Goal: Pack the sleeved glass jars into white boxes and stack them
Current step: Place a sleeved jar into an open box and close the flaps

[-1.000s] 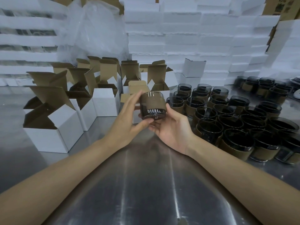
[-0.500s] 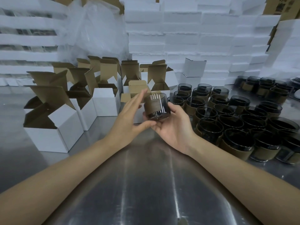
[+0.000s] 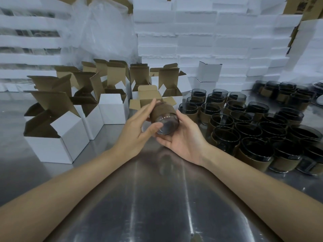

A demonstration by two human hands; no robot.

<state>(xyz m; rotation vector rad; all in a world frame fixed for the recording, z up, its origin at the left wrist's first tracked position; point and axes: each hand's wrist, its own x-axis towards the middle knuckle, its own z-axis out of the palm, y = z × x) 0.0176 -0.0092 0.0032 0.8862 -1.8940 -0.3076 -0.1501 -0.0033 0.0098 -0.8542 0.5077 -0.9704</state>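
1 wide-angle head view looks forward and down over the steel table (image 3: 162, 212), close above its near edge, facing the white boxes (image 3: 209, 32) stacked at its far side.

**Head view, printed matter.** I can read no text, number or brand anywhere in this view. The only print I find is on the brown carton (image 3: 301, 5) at the top right edge, above the stacked white boxes (image 3: 227, 32). It is a few dark characters on the carton's face, too blurred and too cropped for me to make out.
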